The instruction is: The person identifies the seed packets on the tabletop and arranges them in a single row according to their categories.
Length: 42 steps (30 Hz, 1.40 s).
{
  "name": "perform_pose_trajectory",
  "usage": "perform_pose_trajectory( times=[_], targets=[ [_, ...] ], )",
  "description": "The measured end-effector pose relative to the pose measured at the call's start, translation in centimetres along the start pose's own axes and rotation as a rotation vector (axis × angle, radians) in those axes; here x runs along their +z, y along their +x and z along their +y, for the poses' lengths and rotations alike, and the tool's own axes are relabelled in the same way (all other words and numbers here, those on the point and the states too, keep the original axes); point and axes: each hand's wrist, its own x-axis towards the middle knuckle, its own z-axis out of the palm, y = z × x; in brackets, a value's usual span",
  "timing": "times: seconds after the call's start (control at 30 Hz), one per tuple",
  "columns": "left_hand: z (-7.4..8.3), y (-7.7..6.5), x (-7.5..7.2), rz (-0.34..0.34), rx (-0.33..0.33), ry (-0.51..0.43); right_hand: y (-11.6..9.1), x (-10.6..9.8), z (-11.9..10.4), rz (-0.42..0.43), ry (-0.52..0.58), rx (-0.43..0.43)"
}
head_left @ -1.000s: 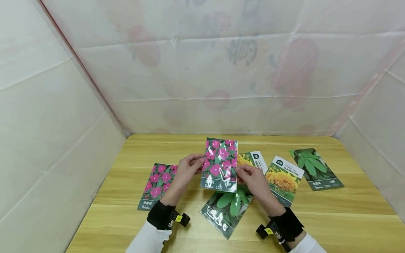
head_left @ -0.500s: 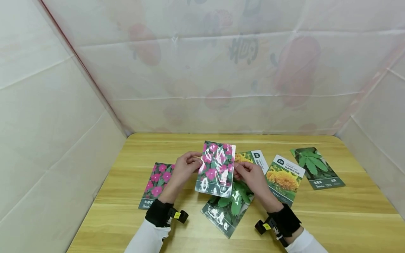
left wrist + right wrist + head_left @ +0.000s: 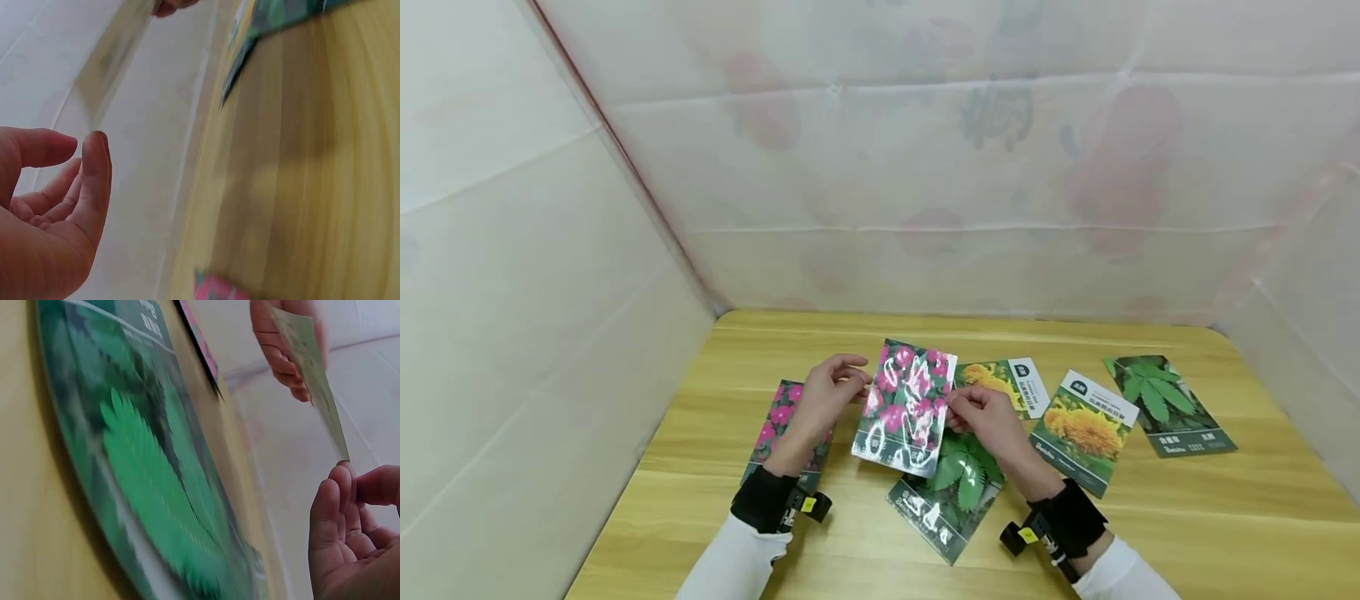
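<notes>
My right hand (image 3: 996,421) pinches the right edge of a seed packet with pink flowers (image 3: 901,408), raised and tilted above the table. Its thumb and fingertip meet at that edge in the right wrist view. At the packet's left edge is my left hand (image 3: 822,402), thumb and index finger slightly apart with a gap between them in the left wrist view. A second pink-flower packet (image 3: 778,414) lies under the left wrist, partly hidden by the forearm. Below the raised packet lies a green-leaf packet (image 3: 951,508), its upper part covered.
Two yellow-flower packets, one at the back (image 3: 1033,387) and one beside the right forearm (image 3: 1086,429), lie on the wooden table (image 3: 700,533). Another green-leaf packet (image 3: 1168,404) is farther right. Pale fabric walls (image 3: 880,167) enclose the back and sides.
The raised packet has moved down and slightly left and tilted, with more glare on it. My left thumb and fingers have let go of its edge; the right hand still holds it.
</notes>
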Motion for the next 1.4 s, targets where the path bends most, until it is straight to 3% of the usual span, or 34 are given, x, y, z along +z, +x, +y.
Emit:
perform_pose_trajectory(
  times=[0.17, 0.27, 0.4, 0.53, 0.6, 0.7, 0.87, 0.97, 1.07, 1.23, 1.3, 1.37, 1.4],
  targets=[
    [-0.7, -0.6, -1.8, 0.02, 0.066, 0.05, 0.0, 1.6, 0.3, -0.051, -0.002, 0.01],
    [-3.1, 0.0, -3.3, 0.032, 0.114, 0.08, 0.1, 2.7, 0.6, -0.092, -0.01, 0.03],
    [-7.7, 1.8, -5.1, 0.054, 0.098, 0.102, 0.2, 3.7, 0.9, -0.124, -0.031, 0.046],
    [-10.6, 2.9, -5.9, 0.06, 0.079, 0.117, 0.3, 4.1, 1.0, -0.148, -0.048, 0.06],
    [-10.7, 2.9, -5.9, 0.058, 0.088, 0.119, 0.4, 4.2, 1.2, -0.161, -0.055, 0.065],
    [-9.2, 2.1, -5.5, 0.04, 0.111, 0.107, 0.6, 4.4, 1.3, -0.178, -0.066, 0.073],
    [-3.4, -0.4, -3.8, 0.044, 0.084, 0.064, 0.8, 4.5, 1.2, -0.196, -0.11, 0.085],
    [-1.4, -1.3, -3.1, 0.061, 0.078, 0.082, 0.8, 4.4, 1.2, -0.209, -0.151, 0.067],
    [-1.5, -1.3, -2.9, 0.07, 0.082, 0.132, 0.7, 4.3, 1.2, -0.221, -0.2, 0.026],
    [-6.8, 1.0, -3.2, 0.058, 0.152, 0.197, 0.1, 3.4, 0.7, -0.193, -0.307, -0.049],
    [-7.3, 1.3, -3.0, 0.049, 0.157, 0.208, -0.3, 2.9, 0.4, -0.145, -0.392, -0.092],
    [-5.4, 0.6, -2.3, 0.047, 0.138, 0.21, -0.6, 2.2, 0.1, -0.076, -0.488, -0.145],
    [-5.6, 0.7, -2.2, 0.029, 0.158, 0.202, -0.7, 1.9, 0.0, -0.037, -0.534, -0.167]
  ],
)
